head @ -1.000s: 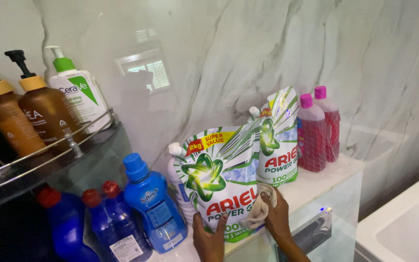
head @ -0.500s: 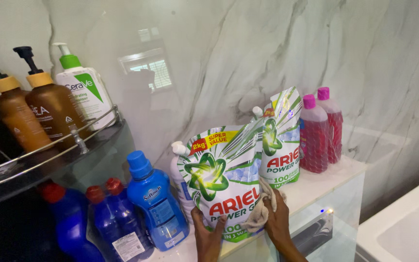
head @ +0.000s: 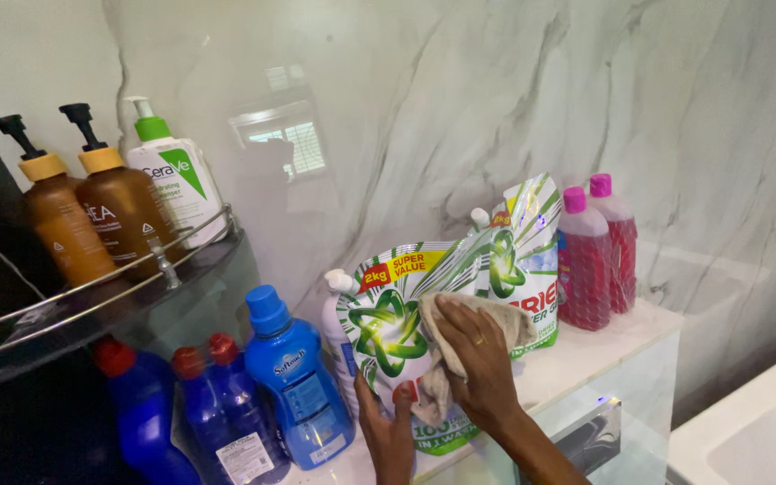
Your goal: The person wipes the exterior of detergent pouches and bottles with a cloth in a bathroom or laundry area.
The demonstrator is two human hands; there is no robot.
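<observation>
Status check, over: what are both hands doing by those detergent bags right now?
Left hand steadies front detergent pouch at its base. Right hand presses beige cloth flat on pouch's face. Second pouch close behind; blue bottle alongside.

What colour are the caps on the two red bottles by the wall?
Pink caps, clearest in the head view.

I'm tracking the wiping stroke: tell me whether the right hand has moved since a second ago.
Yes. The right hand with the cloth has climbed the front detergent pouch, from its lower right corner near the counter edge to its middle.
</observation>
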